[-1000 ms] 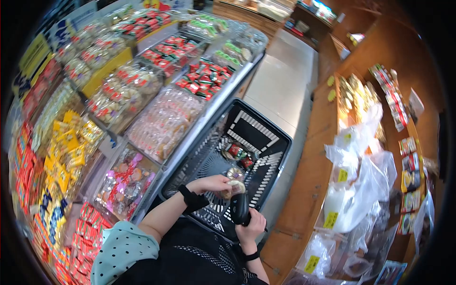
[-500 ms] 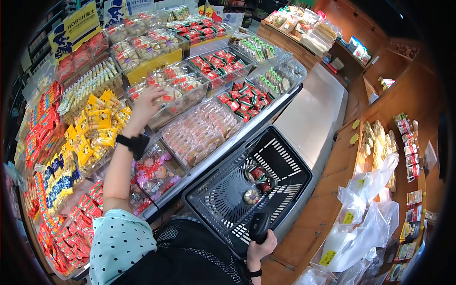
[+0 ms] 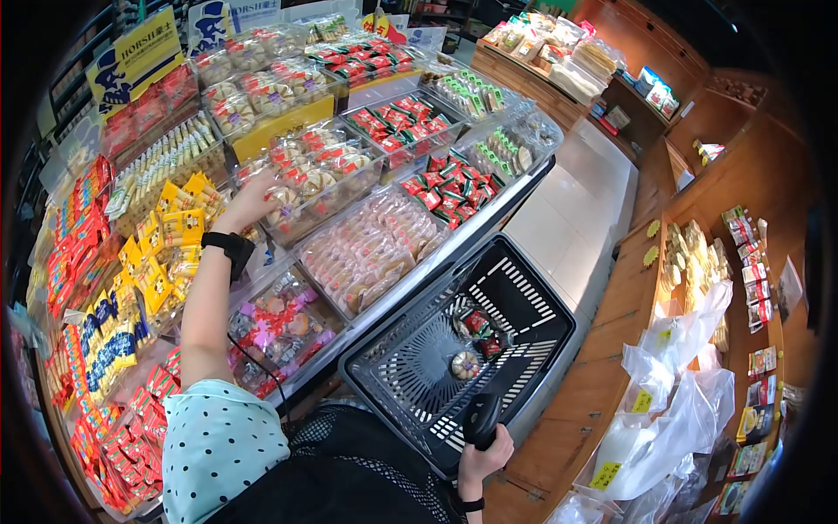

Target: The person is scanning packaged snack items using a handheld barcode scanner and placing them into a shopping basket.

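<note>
My left hand (image 3: pixel 253 199) reaches over the near left end of a clear plastic bin (image 3: pixel 301 218) of round pastries in clear and red wrappers (image 3: pixel 319 162). Its fingers point down among the pastries at that end, and I cannot tell whether they grip one. A black band circles the wrist. Low on the right, my right hand (image 3: pixel 487 454) is wrapped around the black handle (image 3: pixel 479 421) of a dark grey shopping basket (image 3: pixel 397 354). Inside the basket lie a round wrapped pastry (image 3: pixel 464 365) and a few red and dark packets (image 3: pixel 480 327).
Yellow snack packets (image 3: pixel 166 249) fill a bin left of my forearm. Pale pink-wrapped packs (image 3: pixel 367 244) and red-and-green packets (image 3: pixel 454 188) sit along the counter's near edge. Right of the basket runs a wooden cabinet (image 3: pixel 602 358) with hanging clear plastic bags (image 3: pixel 663 419).
My left hand has moved slightly left and down, its fingers now lower at the pastry bin's end. My right hand stays on the basket handle.
</note>
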`<state>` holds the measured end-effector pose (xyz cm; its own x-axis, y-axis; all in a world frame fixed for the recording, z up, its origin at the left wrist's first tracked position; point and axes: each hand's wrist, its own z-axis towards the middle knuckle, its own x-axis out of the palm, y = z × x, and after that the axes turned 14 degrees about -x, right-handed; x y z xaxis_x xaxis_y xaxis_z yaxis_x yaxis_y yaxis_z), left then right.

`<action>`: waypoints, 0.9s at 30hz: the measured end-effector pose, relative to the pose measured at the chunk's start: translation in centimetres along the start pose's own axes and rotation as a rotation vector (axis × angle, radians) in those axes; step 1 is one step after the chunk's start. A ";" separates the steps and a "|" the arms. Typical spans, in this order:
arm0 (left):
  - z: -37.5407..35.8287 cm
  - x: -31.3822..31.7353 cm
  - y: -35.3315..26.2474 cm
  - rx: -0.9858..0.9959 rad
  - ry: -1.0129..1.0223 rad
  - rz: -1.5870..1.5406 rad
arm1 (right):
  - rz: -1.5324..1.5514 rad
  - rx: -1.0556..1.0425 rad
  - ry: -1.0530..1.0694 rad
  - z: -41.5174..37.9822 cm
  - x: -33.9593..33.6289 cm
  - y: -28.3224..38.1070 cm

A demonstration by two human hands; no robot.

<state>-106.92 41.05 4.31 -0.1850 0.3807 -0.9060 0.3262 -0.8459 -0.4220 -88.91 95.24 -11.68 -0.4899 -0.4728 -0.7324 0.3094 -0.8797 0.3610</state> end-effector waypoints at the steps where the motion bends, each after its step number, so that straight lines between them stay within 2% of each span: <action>1: 0.0 0.3 0.3 0.063 -0.184 0.090 | -0.004 0.012 0.003 -0.1 0.0 0.0; 2: -0.2 0.4 -0.1 0.067 -0.181 0.091 | -0.006 0.017 0.002 -0.1 0.1 0.1; 4: -1.0 0.5 -2.0 0.000 -0.360 0.368 | -0.001 0.043 -0.010 -0.1 0.1 0.1; 5: -1.1 0.6 -3.3 0.003 -0.357 0.366 | -0.004 0.046 -0.010 0.0 0.1 0.1; 7: -1.4 0.8 -6.8 0.243 -0.499 0.272 | 0.001 0.047 -0.004 0.2 0.0 0.2; 9: -2.4 1.1 -11.1 0.249 -0.341 0.116 | 0.011 0.064 0.007 0.5 0.1 0.4; 11: -5.7 2.9 -18.8 0.401 -0.004 -0.152 | 0.017 0.063 -0.001 0.5 0.1 0.3; 12: -5.7 5.9 -20.0 0.553 0.085 -0.236 | 0.019 0.048 -0.008 0.8 -0.1 0.5; 13: -7.5 7.1 -23.4 0.595 0.190 -0.080 | 0.021 0.050 0.004 1.0 -0.2 0.7; 14: -7.7 10.4 -24.7 0.749 0.315 -0.174 | 0.008 0.058 0.016 1.1 -0.3 0.7; 15: -8.1 14.8 -25.6 0.805 0.432 -0.109 | 0.009 0.068 0.023 1.2 -0.5 0.8; 16: -9.6 17.3 -27.2 0.832 0.539 0.111 | 0.009 0.077 0.030 1.3 -0.5 0.8; 17: -10.9 22.6 -26.7 0.940 0.465 0.181 | 0.007 0.084 0.025 1.3 -0.5 0.7; 18: -11.7 26.5 -27.1 0.969 0.623 0.365 | 0.017 0.089 0.022 1.2 -0.4 0.6; 20: -13.4 33.3 -26.5 0.877 0.895 0.326 | -0.038 0.078 0.044 0.5 -0.2 0.1; 22: -15.0 38.8 -25.8 0.753 0.832 0.408 | -0.064 0.098 0.063 0.0 -0.1 -0.2; 23: -15.9 41.3 -25.1 0.763 0.848 0.406 | -0.074 0.112 0.071 -0.2 -0.2 -0.3; 25: -17.0 45.0 -24.1 0.684 0.555 0.533 | -0.094 0.143 0.078 -0.5 -0.2 -0.4; 26: -16.9 44.9 -24.8 0.689 0.717 0.691 | -0.096 0.151 0.080 -0.6 -0.2 -0.3; 27: -17.6 47.0 -23.7 0.764 0.595 0.781 | -0.097 0.162 0.072 -0.6 -0.2 -0.3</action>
<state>-107.00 85.55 -28.89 0.3292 -0.3803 -0.8643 -0.4996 -0.8468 0.1823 -88.44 95.58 -12.01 -0.4498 -0.3857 -0.8056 0.1252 -0.9203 0.3706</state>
